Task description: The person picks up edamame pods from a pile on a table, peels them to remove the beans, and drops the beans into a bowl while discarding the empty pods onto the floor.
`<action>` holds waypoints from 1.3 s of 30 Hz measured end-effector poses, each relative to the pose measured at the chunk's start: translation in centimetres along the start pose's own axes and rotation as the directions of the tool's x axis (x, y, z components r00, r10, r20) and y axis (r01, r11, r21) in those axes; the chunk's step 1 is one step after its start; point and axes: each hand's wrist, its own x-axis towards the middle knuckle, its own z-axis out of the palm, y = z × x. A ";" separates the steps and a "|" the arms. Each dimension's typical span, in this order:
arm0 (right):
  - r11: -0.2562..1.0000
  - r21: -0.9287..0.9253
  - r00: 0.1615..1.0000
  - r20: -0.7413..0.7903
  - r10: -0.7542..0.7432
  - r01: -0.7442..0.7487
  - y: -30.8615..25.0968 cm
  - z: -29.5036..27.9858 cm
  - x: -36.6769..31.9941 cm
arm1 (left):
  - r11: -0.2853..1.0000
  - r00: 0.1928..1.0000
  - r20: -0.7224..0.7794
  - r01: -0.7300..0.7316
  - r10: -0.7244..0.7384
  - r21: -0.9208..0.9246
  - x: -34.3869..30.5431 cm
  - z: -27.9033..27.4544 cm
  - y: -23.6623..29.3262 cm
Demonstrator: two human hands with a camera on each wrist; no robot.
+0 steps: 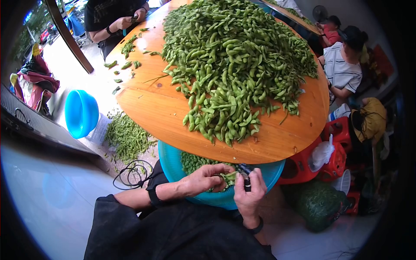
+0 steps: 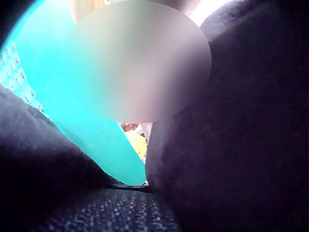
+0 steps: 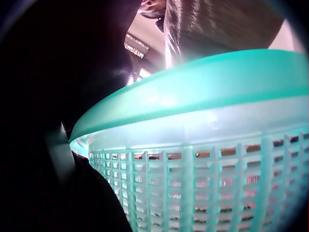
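Observation:
In the head view a big heap of green pods point(image 1: 234, 65) covers much of a wooden table point(image 1: 147, 102). Below its near edge a turquoise basket point(image 1: 169, 162) contains shelled green beans point(image 1: 193, 161). Over the basket, my left hand point(image 1: 203, 180) holds green pods, its fingers curled round them. My right hand point(image 1: 250, 195) grips a small dark tool point(image 1: 247, 184), and its thumb side meets a pale green pod point(image 1: 229, 177) between the hands. The wrist views show the turquoise basket's wall point(image 2: 91, 140) and rim point(image 3: 193, 87), not the fingers' work.
Pods or shells point(image 1: 128, 136) lie on the floor at left, near a blue tub point(image 1: 81, 113). Red stools point(image 1: 333, 164) and a green bag point(image 1: 318, 203) stand at right. A person point(image 1: 115, 24) works at the far left edge; others point(image 1: 342, 65) sit at right.

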 end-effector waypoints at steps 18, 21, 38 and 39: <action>0.913 -0.169 0.919 0.076 0.388 -0.371 3.7 -10.4 0.6 | -0.754 0.818 0.537 -0.216 0.208 0.621 3.9 0.2 9.7; 0.869 0.133 0.873 0.192 0.449 -0.476 2.4 -6.8 1.0 | -0.412 0.760 0.445 -0.255 0.474 0.875 3.5 0.0 9.3; 0.254 0.631 0.675 0.631 0.382 -0.733 -0.1 -1.1 1.6 | 0.652 0.875 -0.109 -0.264 0.473 0.711 -0.1 0.7 3.6; 0.253 0.631 0.675 0.632 0.382 -0.734 -0.1 -1.1 1.6 | 0.595 0.857 -0.069 -0.295 0.511 0.748 0.0 0.6 3.5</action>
